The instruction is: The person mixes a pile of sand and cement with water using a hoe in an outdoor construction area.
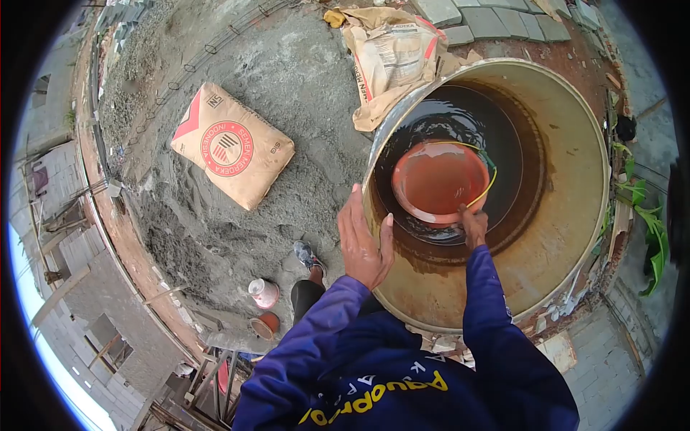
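Note:
A large round tank (568, 237) holds dark water. Inside it, a reddish bucket (440, 179) full of brownish water sits at the water's surface, with a yellow-green handle (489, 188) lying along its right side. My right hand (473, 225) reaches over the near wall, its fingers closed on the bucket's lower right rim. At the tank's left rim is my left hand (366, 243), raised with the fingers stretched and the thumb apart, holding nothing.
A full cement bag (231, 146) lies on grey sand (302, 93) at left. Crumpled paper bags (395, 57) touch the tank's far side. A whitish bucket (264, 293) and small reddish pot (265, 325) stand near my foot (307, 255). Paving blocks (496, 21) lie at the top.

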The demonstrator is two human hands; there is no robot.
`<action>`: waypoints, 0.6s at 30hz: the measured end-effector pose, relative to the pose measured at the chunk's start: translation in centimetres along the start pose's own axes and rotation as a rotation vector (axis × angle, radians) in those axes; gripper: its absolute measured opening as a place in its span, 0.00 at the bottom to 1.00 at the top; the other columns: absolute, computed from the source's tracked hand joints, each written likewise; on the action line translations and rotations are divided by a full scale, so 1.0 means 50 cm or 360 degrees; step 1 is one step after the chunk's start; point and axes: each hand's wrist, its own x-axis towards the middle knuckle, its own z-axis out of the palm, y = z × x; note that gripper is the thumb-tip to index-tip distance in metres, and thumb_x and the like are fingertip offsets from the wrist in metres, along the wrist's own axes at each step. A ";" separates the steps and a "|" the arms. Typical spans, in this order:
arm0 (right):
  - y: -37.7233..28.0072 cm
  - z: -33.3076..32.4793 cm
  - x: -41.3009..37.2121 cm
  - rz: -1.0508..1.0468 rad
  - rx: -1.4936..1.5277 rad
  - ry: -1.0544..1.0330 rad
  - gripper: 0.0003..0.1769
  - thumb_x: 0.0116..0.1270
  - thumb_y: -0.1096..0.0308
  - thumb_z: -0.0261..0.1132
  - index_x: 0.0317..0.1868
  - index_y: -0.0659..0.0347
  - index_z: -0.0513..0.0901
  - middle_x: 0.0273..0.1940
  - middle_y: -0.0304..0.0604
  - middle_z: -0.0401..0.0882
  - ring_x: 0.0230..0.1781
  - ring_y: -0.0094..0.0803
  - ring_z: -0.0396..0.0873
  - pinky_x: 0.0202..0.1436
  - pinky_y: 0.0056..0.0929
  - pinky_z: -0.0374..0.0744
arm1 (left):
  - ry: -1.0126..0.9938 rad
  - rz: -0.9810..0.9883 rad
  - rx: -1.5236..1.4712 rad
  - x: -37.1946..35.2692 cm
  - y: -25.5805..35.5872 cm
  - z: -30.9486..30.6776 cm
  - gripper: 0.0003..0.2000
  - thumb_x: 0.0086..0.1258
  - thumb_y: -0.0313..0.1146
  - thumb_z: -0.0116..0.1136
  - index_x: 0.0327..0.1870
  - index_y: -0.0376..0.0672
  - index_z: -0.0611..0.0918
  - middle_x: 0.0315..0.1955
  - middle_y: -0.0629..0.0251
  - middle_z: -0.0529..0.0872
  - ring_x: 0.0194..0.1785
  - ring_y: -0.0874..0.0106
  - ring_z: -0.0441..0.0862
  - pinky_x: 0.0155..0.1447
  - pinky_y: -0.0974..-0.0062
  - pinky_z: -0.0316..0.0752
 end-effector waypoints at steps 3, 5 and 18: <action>0.032 0.013 0.072 -0.0303 -0.0276 0.0272 0.38 0.59 0.57 0.78 0.64 0.71 0.74 0.55 0.63 0.82 0.53 0.52 0.86 0.50 0.43 0.87 | -0.0015 0.0010 0.0062 0.001 0.002 0.000 0.38 0.75 0.28 0.60 0.79 0.26 0.53 0.69 0.33 0.67 0.68 0.40 0.70 0.73 0.50 0.65; 0.112 0.039 0.209 -0.0618 -0.0437 0.0516 0.42 0.60 0.59 0.77 0.70 0.68 0.71 0.62 0.65 0.79 0.59 0.55 0.83 0.56 0.43 0.85 | -0.0032 -0.0005 0.0047 0.001 0.000 0.000 0.38 0.75 0.28 0.61 0.79 0.26 0.53 0.68 0.32 0.68 0.67 0.40 0.70 0.72 0.50 0.65; 0.061 0.058 0.158 -0.0933 0.0453 0.0520 0.32 0.55 0.82 0.59 0.65 0.68 0.77 0.57 0.53 0.83 0.55 0.47 0.84 0.59 0.40 0.83 | 0.0028 -0.0100 -0.0104 0.006 0.018 -0.011 0.34 0.76 0.28 0.58 0.79 0.30 0.58 0.69 0.37 0.70 0.67 0.44 0.71 0.73 0.53 0.65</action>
